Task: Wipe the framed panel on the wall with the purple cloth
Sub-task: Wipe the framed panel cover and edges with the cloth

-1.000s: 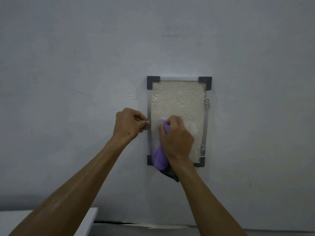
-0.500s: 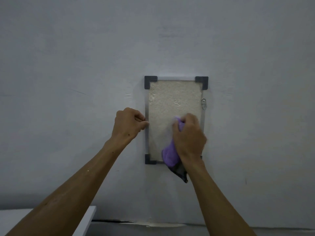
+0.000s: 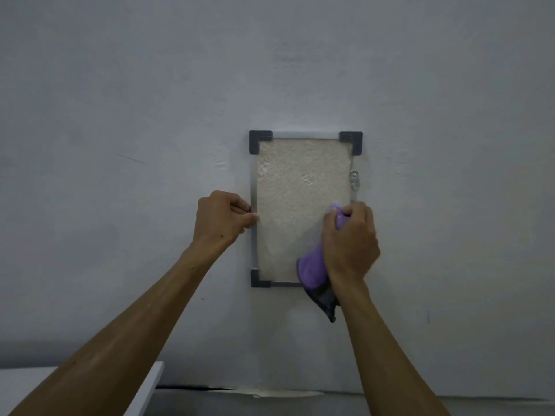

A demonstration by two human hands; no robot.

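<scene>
So the wiping is clearly underway. The right hand (image 3: 350, 241) has the purple cloth (image 3: 312, 270) bunched in curled fingers and pressed onto the framed panel (image 3: 300, 205), down near its bottom right corner and right edge. The left hand (image 3: 222, 217) is curled at the panel's left edge, thumb and fingertips pinching the thin frame (steadying it, I'd guess). Judging from where the cloth sits, the upper half is probably left to do, though I can't tell clean from dirty on that rough beige surface. The bottom right corner bracket is hidden behind the hand and cloth, and a dark tail of cloth hangs below the frame.
</scene>
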